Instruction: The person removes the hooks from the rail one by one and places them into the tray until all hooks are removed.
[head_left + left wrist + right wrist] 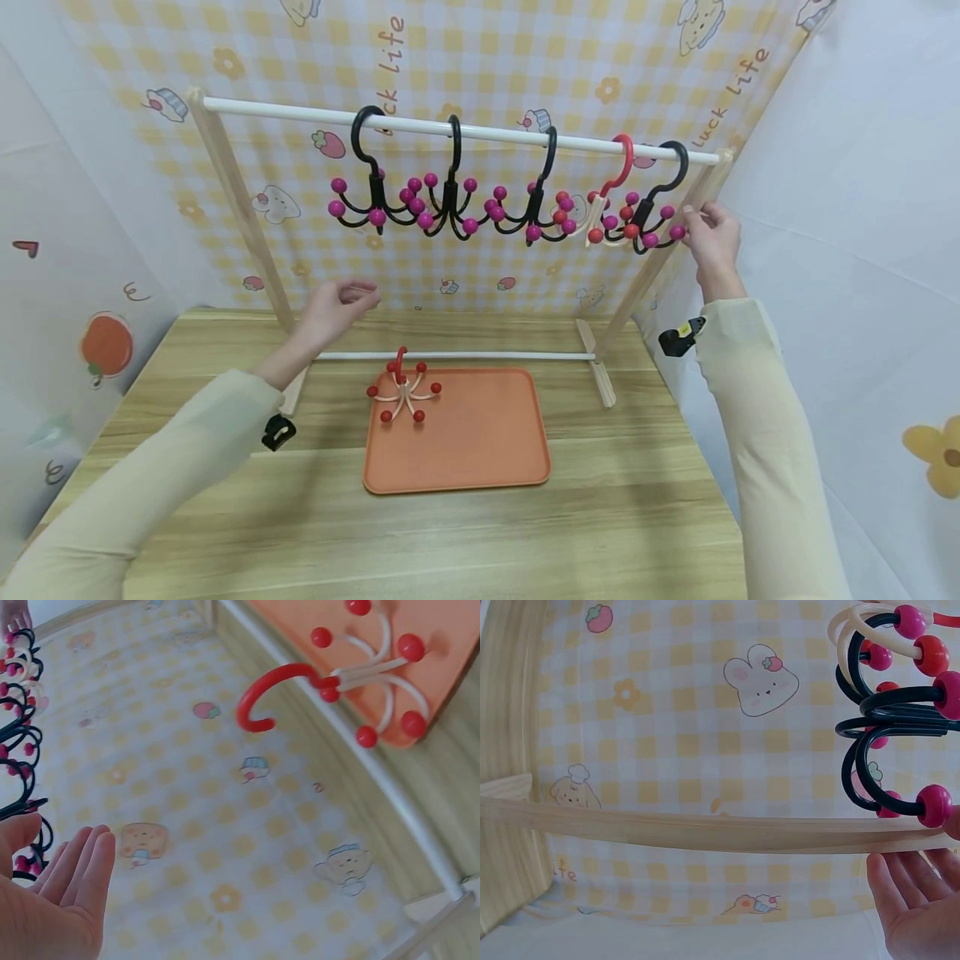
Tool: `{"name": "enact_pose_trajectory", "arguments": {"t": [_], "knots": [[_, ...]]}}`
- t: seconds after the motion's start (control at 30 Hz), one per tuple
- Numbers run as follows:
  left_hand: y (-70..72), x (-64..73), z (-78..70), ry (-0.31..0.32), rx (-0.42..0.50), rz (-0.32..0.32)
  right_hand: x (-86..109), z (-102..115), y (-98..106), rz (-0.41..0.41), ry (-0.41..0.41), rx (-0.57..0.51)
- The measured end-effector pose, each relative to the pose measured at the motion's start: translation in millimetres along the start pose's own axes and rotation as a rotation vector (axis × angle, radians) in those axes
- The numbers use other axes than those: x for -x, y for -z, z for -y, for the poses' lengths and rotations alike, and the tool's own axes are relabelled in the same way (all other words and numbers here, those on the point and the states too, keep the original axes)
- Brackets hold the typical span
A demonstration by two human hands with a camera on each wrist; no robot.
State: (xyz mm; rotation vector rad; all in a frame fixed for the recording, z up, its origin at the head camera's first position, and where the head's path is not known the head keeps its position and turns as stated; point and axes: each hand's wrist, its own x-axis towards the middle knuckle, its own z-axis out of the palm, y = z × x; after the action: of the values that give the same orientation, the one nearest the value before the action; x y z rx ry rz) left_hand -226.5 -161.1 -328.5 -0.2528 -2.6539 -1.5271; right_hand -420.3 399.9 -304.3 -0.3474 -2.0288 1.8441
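Head view: a black hanger (643, 212) hangs slanted near the rail's (300, 115) right end, just left of the right hand (714, 240), the nearer one. Left wrist view: the left hand (64, 892) is empty, thumb and fingers apart. Right wrist view: the right thumb is at a pink ball (934, 806), loose fingers apart from it.

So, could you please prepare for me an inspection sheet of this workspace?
Surface: wood-grain table with an orange tray on it.
Job's things: four black hangers with pink balls and one red-and-cream hanger hang from the upper rail; a second red-and-cream hanger is at the tray's far-left corner.
Clutter: nothing seen.
Left grip: empty, fingers extended.
Right grip: beside a pink ball of the rightmost black hanger; contact unclear.
Cables: nothing seen.
Surroundings: yellow-checked cloth behind, white sheets at both sides.
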Motion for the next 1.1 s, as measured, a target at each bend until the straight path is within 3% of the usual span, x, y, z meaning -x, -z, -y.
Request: {"name": "enact_pose_trajectory", "arguments": {"t": [0.1, 0.2, 0.57, 0.77, 0.87, 1.1], "knots": [[6.5, -2.9, -10.2, -0.020, -0.001, -0.020, 13.8, 5, -2, 0.005, 0.030, -0.027], [12.3, -6.2, -19.5, -0.031, 0.012, -0.043, 31.5, 18, -6, 0.033, 0.024, 0.048], [32.3, -15.9, -53.2, -0.103, 0.070, -0.136, 1.9, -2, 1, 0.014, 0.010, 0.018], [44.8, -21.6, -71.4, -0.111, 0.060, -0.210, 24.3, 14, -3, 0.037, 0.012, -0.012], [52.4, -24.7, -78.5, -0.100, 0.061, -0.243, 36.6, 22, -6, 0.040, 0.024, 0.025], [65.8, -36.3, -89.0, -0.116, 0.094, -0.289, 27.5, 16, -5, 0.004, 0.010, 0.021]]}}
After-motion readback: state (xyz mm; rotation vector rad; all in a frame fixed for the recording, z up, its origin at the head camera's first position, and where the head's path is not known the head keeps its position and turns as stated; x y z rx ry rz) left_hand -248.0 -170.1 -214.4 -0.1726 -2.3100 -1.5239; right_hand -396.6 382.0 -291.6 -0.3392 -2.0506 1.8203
